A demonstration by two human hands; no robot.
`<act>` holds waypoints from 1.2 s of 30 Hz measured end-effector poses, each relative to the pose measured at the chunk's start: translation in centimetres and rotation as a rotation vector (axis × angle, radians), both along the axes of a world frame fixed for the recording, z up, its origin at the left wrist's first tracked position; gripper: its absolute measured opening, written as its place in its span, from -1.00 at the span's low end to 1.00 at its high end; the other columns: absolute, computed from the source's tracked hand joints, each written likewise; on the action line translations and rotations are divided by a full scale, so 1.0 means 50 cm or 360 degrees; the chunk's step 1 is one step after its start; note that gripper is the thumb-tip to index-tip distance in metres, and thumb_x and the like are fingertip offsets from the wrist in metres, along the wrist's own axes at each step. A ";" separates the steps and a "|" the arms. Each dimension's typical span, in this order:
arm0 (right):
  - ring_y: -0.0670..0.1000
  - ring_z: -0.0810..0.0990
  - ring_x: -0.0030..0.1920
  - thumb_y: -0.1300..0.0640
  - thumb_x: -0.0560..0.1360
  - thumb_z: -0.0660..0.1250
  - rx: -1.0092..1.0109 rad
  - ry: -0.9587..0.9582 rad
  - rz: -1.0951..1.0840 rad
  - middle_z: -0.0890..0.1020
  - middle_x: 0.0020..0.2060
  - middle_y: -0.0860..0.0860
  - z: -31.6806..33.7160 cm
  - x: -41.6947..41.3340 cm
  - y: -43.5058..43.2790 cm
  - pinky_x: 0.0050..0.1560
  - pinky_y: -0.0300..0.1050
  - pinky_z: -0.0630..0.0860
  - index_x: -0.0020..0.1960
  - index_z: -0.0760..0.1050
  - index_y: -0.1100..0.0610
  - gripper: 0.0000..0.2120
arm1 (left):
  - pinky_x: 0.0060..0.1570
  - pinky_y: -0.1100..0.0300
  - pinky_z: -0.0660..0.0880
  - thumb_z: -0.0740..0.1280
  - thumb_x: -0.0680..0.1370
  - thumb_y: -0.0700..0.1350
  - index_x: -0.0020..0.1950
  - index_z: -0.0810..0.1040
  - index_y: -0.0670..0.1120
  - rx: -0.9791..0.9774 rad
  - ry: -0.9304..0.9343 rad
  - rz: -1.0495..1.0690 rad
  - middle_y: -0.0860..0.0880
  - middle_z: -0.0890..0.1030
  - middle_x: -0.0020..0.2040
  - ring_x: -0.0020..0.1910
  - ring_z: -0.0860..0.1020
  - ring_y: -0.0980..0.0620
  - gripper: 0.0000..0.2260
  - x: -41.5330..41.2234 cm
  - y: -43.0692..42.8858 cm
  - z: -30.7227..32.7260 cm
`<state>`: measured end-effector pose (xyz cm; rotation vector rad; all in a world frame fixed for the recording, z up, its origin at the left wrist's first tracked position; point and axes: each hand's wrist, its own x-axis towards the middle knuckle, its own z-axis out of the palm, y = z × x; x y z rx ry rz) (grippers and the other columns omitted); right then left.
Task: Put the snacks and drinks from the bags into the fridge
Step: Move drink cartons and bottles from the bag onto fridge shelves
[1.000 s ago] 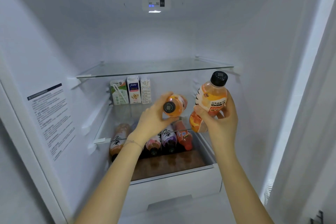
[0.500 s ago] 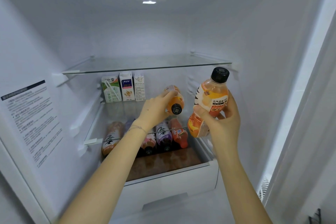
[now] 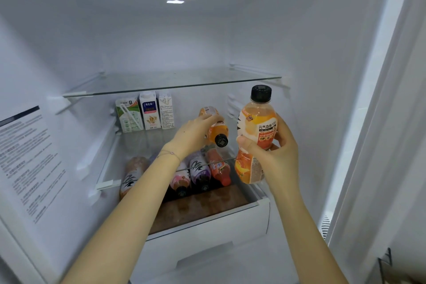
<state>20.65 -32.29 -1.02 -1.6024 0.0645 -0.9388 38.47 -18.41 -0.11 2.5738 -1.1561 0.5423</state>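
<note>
Nearest, the right hand [image 3: 274, 157] wraps its fingers [image 3: 284, 131] round an upright orange bottle [image 3: 258, 127], seemingly held aside awaiting its turn. Further in, the left hand [image 3: 193, 136] grips a second bottle [image 3: 217, 132] tipped cap-forward over the glass shelf [image 3: 147, 145], likely to lie flat like the bottles [image 3: 200, 168] below; cartons [image 3: 147, 113] stand behind.

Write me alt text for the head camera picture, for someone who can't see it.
In an open fridge, the left hand holds an orange bottle tilted, cap toward the camera, over the middle shelf, while the right hand holds a second bottle upright. Three cartons stand at the shelf's back; more bottles lie below it.
</note>
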 end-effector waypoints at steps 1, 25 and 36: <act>-0.10 0.58 0.12 -0.04 0.24 0.58 -0.0001 0.0020 0.0000 0.60 0.13 -0.13 -0.003 -0.001 0.000 0.07 -0.10 0.58 0.28 0.45 -0.14 -0.36 | 0.09 -0.07 0.54 0.43 0.49 -0.22 0.45 0.34 0.09 -0.0009 0.0043 -0.0011 0.00 0.43 0.42 0.20 0.55 -0.16 -0.41 -0.001 -0.002 0.005; -0.12 0.59 0.04 0.06 0.28 0.59 0.0166 0.0174 -0.0071 0.61 0.05 -0.18 -0.048 0.013 -0.025 -0.02 -0.15 0.57 0.19 0.45 -0.20 -0.44 | -0.27 0.51 0.33 0.57 0.35 0.08 0.28 0.54 -0.13 -0.0577 0.0642 0.0027 -0.06 0.62 0.15 0.01 0.51 0.11 -0.42 0.040 -0.063 0.018; -0.16 0.59 0.04 0.04 0.26 0.58 0.0089 0.0170 0.0024 0.60 0.07 -0.19 -0.036 0.015 -0.016 -0.10 -0.28 0.51 0.20 0.44 -0.22 -0.42 | 0.21 0.23 0.39 0.30 0.57 0.11 0.32 0.48 0.07 -0.0904 0.0834 -0.0175 0.11 0.52 0.28 0.26 0.49 0.13 -0.66 -0.033 -0.006 0.037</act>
